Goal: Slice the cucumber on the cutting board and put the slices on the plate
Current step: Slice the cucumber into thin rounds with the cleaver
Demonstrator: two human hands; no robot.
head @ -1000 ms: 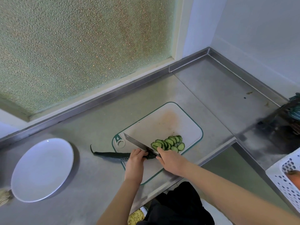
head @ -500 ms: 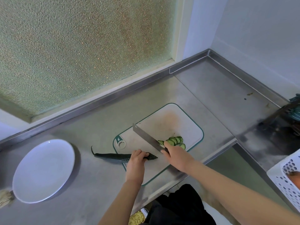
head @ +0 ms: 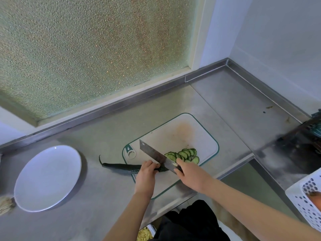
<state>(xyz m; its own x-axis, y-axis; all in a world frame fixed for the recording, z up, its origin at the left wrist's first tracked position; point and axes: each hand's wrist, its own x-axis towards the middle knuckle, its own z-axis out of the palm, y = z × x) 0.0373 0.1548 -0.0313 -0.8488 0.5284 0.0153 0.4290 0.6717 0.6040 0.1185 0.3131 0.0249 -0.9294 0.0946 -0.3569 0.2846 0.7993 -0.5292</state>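
A dark green cucumber (head: 121, 166) lies across the left edge of the white cutting board (head: 182, 134), its stem end out on the counter. My left hand (head: 146, 173) holds it down with curled fingers near its cut end. My right hand (head: 189, 173) grips the handle of a knife (head: 153, 153), whose blade rests against the cucumber's cut end beside my left fingers. Several cucumber slices (head: 184, 154) lie fanned on the board to the right of the blade. A white plate (head: 46, 178) with nothing on it sits at the left of the counter.
The steel counter (head: 104, 133) runs under a frosted window, with a raised rim at the back. A dark sink area (head: 298, 146) lies to the right. A white perforated basket (head: 307, 197) stands at the right edge. A pale fibrous brush (head: 6, 204) lies left of the plate.
The knife rose off the cucumber after a cut and came back down at the cut end. My left hand stayed on the cucumber.
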